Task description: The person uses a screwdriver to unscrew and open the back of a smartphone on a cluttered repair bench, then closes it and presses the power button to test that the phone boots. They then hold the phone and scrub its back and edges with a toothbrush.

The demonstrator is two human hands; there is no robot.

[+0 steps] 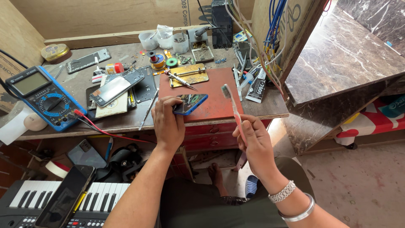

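Observation:
My left hand (168,122) grips a blue-edged smartphone (192,103) at its near end, holding it flat on a reddish-brown work mat (219,103) at the bench's front edge. My right hand (255,141) holds a pink-handled toothbrush (233,107) upright, with its bristle head just to the right of the phone and above the mat. Two metal bracelets sit on my right wrist.
A blue multimeter (44,97) with red and black leads lies at the left. Other phones and parts (116,86), tweezers, solder, small cups and a glue tube (257,86) crowd the bench. A keyboard (63,200) with a phone on it stands low left. A marble counter (341,55) is at right.

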